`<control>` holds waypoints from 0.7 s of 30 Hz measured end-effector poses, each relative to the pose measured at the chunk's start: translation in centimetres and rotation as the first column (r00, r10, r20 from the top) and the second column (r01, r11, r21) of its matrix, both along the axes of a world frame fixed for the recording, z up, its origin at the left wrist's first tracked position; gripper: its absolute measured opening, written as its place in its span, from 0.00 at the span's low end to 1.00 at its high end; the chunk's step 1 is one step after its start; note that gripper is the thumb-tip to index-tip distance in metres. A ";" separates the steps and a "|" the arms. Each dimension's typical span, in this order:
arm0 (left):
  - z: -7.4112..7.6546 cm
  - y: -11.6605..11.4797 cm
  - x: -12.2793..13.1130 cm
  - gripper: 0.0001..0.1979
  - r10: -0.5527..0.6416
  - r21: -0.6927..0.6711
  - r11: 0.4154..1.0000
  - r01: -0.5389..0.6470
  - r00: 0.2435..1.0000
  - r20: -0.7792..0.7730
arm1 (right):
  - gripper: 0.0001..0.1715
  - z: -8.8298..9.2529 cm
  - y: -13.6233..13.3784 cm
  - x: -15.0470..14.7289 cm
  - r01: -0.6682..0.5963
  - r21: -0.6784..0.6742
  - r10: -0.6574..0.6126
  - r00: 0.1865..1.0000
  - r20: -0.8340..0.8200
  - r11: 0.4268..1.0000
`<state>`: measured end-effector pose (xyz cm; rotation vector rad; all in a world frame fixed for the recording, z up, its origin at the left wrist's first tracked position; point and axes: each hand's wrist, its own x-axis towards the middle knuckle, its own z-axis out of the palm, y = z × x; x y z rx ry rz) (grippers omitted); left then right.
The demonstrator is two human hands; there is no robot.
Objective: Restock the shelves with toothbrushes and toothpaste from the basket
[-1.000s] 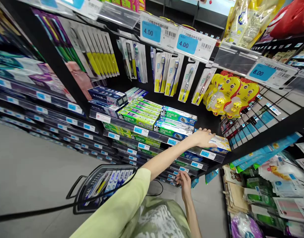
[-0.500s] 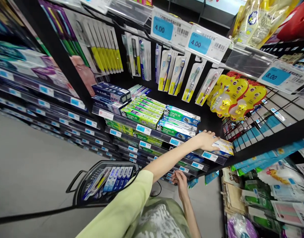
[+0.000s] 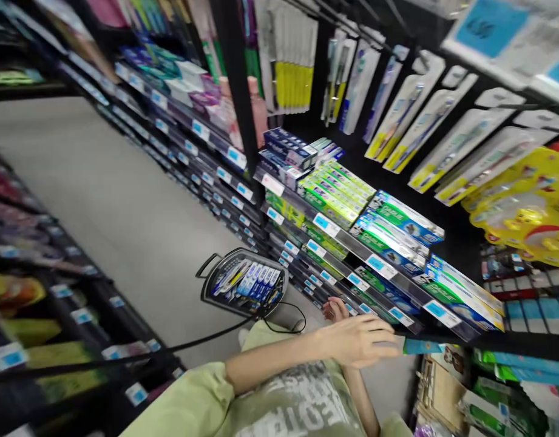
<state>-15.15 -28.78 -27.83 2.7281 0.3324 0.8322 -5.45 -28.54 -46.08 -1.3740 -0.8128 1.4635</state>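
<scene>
My left hand [image 3: 363, 340] reaches across my body, palm down, with its fingers stretched out and nothing in them. It hangs in front of the lowest visible shelf edge, apart from the boxes. Behind that wrist, my right hand [image 3: 336, 309] is partly hidden; its fingers are loosely bent and I see nothing in them. Closest on the shelf above are blue, green and yellow toothpaste boxes [image 3: 461, 291]. More toothpaste boxes [image 3: 392, 227] lie stacked beside them, then a row of green toothpaste boxes [image 3: 338, 191].
A black shopping basket [image 3: 206, 285] holding several blue-and-white packs stands on the floor at left. Packaged toothbrushes [image 3: 461, 142] hang above the shelf. Grey aisle floor [image 3: 124, 188] runs between this rack and another shelf [image 3: 65, 303]. A dark cable [image 3: 304, 318] loops near the basket.
My left hand has come off the toothpaste boxes at the shelf's right end and drawn back toward my body. My view has swung left, showing more aisle. The right hand stays low.
</scene>
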 end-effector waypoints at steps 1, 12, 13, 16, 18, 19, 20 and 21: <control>-1.8 -1.1 -1.9 0.20 0.059 -0.114 0.992 -0.062 0.998 -0.029 | 0.23 -0.3 0.3 -1.0 -0.033 -0.031 0.033 0.999 -0.002 0.999; -12.4 -11.8 -19.7 0.16 0.510 -0.589 0.533 -0.607 0.786 -0.349 | 0.23 -2.4 -1.4 -11.7 -0.197 -0.244 0.211 0.977 0.035 0.950; -12.5 -12.3 -20.6 0.17 0.522 -0.580 0.509 -0.636 0.764 -0.378 | 0.23 -2.8 -1.7 -12.6 -0.196 -0.273 0.214 0.976 0.036 0.942; -12.7 -13.3 -22.8 0.16 0.517 -0.561 0.479 -0.676 0.733 -0.442 | 0.24 -4.1 -2.6 -15.1 -0.177 -0.358 0.206 0.978 0.044 0.917; -13.0 -13.8 -24.2 0.16 0.492 -0.557 0.480 -0.678 0.734 -0.468 | 0.25 -5.0 -3.2 -16.5 -0.169 -0.391 0.205 0.978 0.051 0.905; -13.2 -14.1 -25.0 0.15 0.484 -0.557 0.478 -0.680 0.733 -0.478 | 0.25 -5.3 -3.4 -17.2 -0.166 -0.406 0.204 0.977 0.054 0.899; -13.6 -14.4 -25.8 0.16 0.483 -0.555 0.471 -0.685 0.727 -0.488 | 0.26 -5.6 -3.7 -17.8 -0.164 -0.421 0.206 0.977 0.056 0.892; -14.0 -14.7 -26.6 0.16 0.489 -0.554 0.459 -0.695 0.718 -0.496 | 0.26 -5.9 -3.9 -18.4 -0.165 -0.435 0.211 0.976 0.058 0.885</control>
